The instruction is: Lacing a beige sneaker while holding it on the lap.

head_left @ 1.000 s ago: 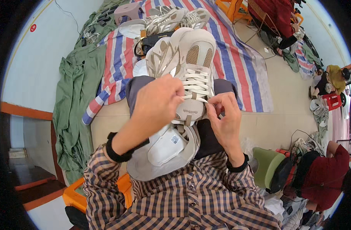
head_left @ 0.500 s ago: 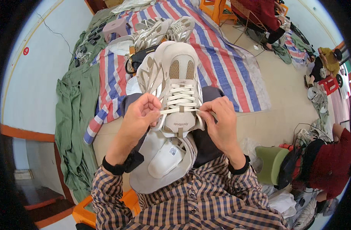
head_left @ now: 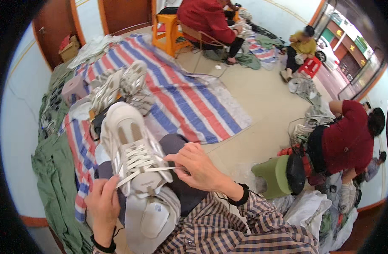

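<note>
A beige and white sneaker [head_left: 120, 117] rests across my lap, toe pointing away from me. Its flat cream shoelace [head_left: 158, 169] criss-crosses up the tongue, and the two ends run out to either side. My left hand [head_left: 103, 205] pinches one end beside the shoe's near left side. On the right, my right hand [head_left: 198, 169] grips the other end between thumb and fingers, drawn out straight. Under the near end of the sneaker lies a flat grey piece [head_left: 139, 239] with a white pad [head_left: 153, 222] on it.
More sneakers [head_left: 132, 78] and a pinkish stool [head_left: 74, 88] sit on a striped plastic sheet [head_left: 219, 112]. Green cloth [head_left: 54, 182] lies at the left. A green stool [head_left: 272, 175] stands to my right, near a bending person in red [head_left: 346, 139]. Others sit farther back.
The view has swung to the right, so the sneaker appears farther left. My hands have moved apart, drawing the lace ends outward into longer, separate lengths.
</note>
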Action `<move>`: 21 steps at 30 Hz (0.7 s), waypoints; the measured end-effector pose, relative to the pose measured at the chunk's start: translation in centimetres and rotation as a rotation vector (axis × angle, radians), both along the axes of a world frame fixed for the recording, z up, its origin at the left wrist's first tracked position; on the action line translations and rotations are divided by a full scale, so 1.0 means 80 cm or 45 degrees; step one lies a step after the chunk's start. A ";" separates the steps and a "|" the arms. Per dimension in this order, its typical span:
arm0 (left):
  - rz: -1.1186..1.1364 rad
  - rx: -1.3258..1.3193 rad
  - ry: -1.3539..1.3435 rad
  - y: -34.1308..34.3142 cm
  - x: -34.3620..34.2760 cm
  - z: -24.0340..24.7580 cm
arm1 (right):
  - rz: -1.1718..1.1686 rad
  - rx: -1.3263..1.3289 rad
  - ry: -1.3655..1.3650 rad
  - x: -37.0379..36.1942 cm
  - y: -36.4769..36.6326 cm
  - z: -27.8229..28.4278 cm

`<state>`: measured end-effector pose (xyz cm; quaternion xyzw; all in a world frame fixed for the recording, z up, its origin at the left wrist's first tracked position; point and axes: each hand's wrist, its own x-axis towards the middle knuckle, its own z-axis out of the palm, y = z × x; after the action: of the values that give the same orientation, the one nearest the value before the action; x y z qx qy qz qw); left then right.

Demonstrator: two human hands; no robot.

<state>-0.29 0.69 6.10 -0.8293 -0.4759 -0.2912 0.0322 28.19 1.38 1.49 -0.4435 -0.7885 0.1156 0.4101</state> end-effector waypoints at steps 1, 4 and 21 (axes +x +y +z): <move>-0.063 0.033 -0.011 0.003 -0.003 0.001 | 0.031 -0.021 0.023 0.009 -0.001 0.004; -0.167 0.005 -0.093 0.016 -0.017 0.002 | 0.038 -0.002 0.086 0.037 0.001 0.008; 0.692 -0.846 -0.681 -0.086 -0.219 -0.236 | -0.760 -1.209 1.061 0.149 -0.185 -0.291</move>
<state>-17.80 -6.15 -12.75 -0.5373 -0.7330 -0.3075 -0.2818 40.12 -13.43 -21.83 -0.6911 -0.2740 0.4906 0.4544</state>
